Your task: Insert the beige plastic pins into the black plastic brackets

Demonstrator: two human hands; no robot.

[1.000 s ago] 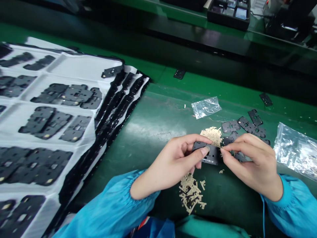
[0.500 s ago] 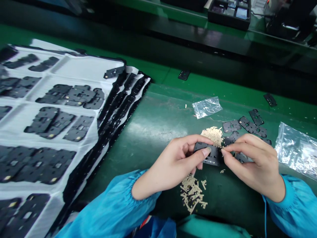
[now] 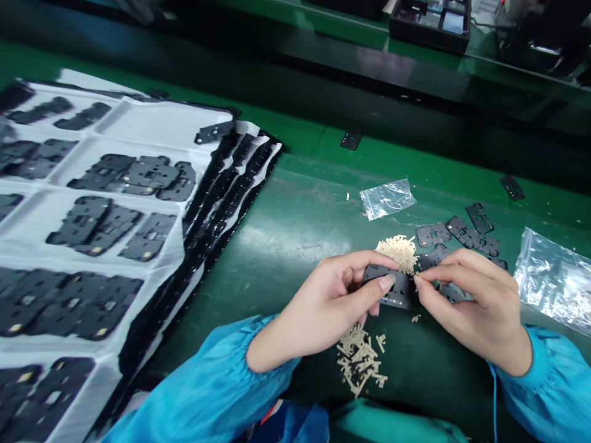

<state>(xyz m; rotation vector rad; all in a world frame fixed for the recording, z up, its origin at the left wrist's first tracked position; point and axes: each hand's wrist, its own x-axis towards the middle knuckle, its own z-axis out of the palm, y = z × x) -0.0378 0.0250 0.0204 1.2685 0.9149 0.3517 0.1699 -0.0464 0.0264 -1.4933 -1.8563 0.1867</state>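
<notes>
My left hand [image 3: 332,301] grips a flat black plate [image 3: 392,294], thumb on top and fingers beneath. At the plate's right end, my right hand [image 3: 475,304] has thumb and index fingertip pinched together; whatever is between them is too small to make out. Just behind the plate lies a heap of small beige pieces [image 3: 398,251]. A looser pile of beige strips [image 3: 360,363] is in front of my left hand. Several black plates [image 3: 433,234] lie behind my right hand, partly hidden by it.
White compartment trays [image 3: 152,126] holding many black plates are stacked at left. A small clear bag [image 3: 388,199] lies behind the heap, a larger bag [image 3: 551,280] at right. A black box [image 3: 429,27] stands at the back.
The view has shifted very slightly. Both hands keep nearly the same pose, the left one still holding the black plate.
</notes>
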